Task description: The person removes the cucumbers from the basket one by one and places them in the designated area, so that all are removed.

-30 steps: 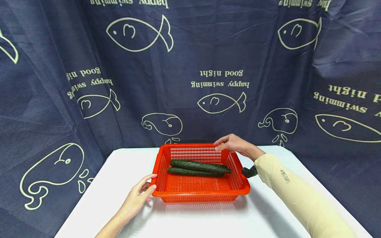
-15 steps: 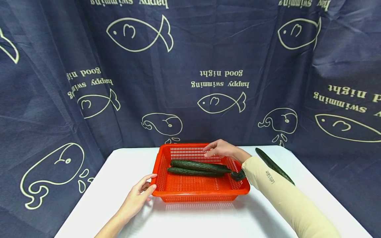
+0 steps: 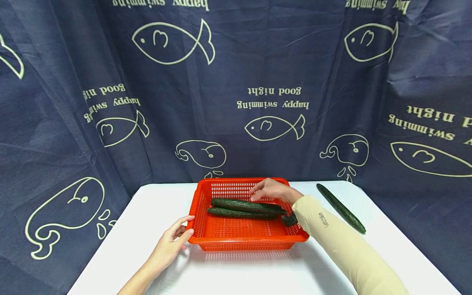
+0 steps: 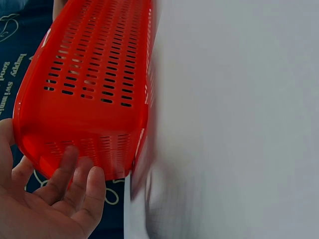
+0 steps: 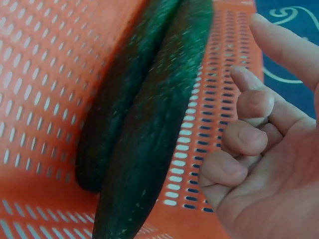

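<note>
Two dark green cucumbers lie side by side in a red plastic basket (image 3: 248, 239), the rear cucumber (image 3: 239, 203) beside the front cucumber (image 3: 236, 213). My left hand (image 3: 167, 248) holds the basket's left rim near the front corner. In the left wrist view its thumb is at the rim and its other fingers lie by the outer wall. My right hand (image 3: 273, 189) hovers over the basket's back right part, fingers loosely bent and apart from the cucumbers. The right wrist view shows nothing between its fingers.
A third cucumber (image 3: 341, 208) lies slantwise on the white table (image 3: 228, 274), right of the basket and behind the right sleeve (image 3: 343, 239). A dark blue curtain (image 3: 228, 102) with fish drawings hangs behind the table. Something black (image 3: 289, 220) sits at the right wrist.
My right hand has moved left and lower into the basket's back right area. The cucumber on the table has come into view from behind the arm. The left hand and basket stay put.
</note>
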